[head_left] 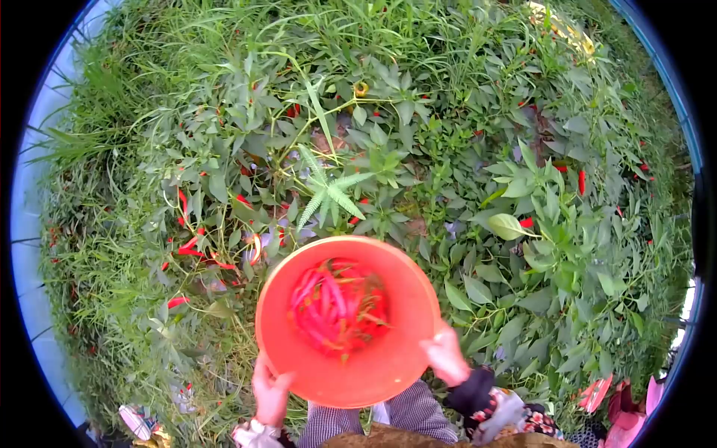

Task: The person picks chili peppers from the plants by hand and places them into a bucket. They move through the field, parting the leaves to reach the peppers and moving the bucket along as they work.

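Observation:
A round orange-red plastic basin (407, 284) is held out in front of my legs, its mouth facing up. Red chili peppers (328, 302) with some green stems lie heaped in its bottom. My left hand (269, 388) grips the lower left rim, thumb over the edge. On the right side, my right hand (446, 354) has hold of the rim in the same way. The fingers beneath the rim are hidden on both sides.
Pepper plants (523, 187) fill the ground ahead, with red chili peppers (196, 246) hanging at left and another red pepper (582, 182) at right. Tall grass (202, 45) grows at the back. Pink and red items (624, 407) are at lower right, and a yellow item (560, 28) is at upper right.

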`<move>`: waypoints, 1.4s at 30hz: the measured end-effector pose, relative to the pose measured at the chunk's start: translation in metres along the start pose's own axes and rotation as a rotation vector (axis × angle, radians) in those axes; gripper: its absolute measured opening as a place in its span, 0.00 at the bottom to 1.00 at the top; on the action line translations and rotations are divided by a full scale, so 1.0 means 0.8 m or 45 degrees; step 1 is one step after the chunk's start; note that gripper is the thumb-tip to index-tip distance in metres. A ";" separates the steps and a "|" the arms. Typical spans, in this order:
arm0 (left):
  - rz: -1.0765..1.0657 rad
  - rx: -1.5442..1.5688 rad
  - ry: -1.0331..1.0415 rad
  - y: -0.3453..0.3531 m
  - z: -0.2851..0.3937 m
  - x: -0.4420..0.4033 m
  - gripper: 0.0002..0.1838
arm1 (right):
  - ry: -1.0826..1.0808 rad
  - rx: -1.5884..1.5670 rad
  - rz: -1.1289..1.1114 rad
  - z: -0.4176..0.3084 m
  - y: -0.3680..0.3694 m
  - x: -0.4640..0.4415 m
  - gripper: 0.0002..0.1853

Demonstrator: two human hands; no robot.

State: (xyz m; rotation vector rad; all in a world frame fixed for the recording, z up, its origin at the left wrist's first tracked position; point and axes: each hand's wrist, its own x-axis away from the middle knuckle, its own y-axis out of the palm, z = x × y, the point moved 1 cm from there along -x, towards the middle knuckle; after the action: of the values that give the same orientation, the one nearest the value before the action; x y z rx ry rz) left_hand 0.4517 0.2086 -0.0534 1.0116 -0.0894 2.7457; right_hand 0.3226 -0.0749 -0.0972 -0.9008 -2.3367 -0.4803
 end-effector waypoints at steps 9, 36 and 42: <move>-0.442 -0.056 0.379 0.196 0.044 -0.078 0.35 | -0.492 0.103 0.575 -0.131 -0.095 -0.075 0.24; -0.291 -0.201 0.012 0.267 -0.052 -0.100 0.14 | -0.008 -0.137 0.928 -0.135 -0.295 -0.475 0.19; 0.360 0.079 0.206 0.182 -0.012 -0.220 0.10 | -0.071 -0.151 0.883 -0.123 -0.261 -0.438 0.23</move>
State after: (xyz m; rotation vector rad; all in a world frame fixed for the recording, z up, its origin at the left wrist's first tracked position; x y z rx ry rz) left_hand 0.5439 0.0365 -0.1721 0.8442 -0.1320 3.0938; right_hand 0.4261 -0.4431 -0.2684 -1.6973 -1.8803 -0.2983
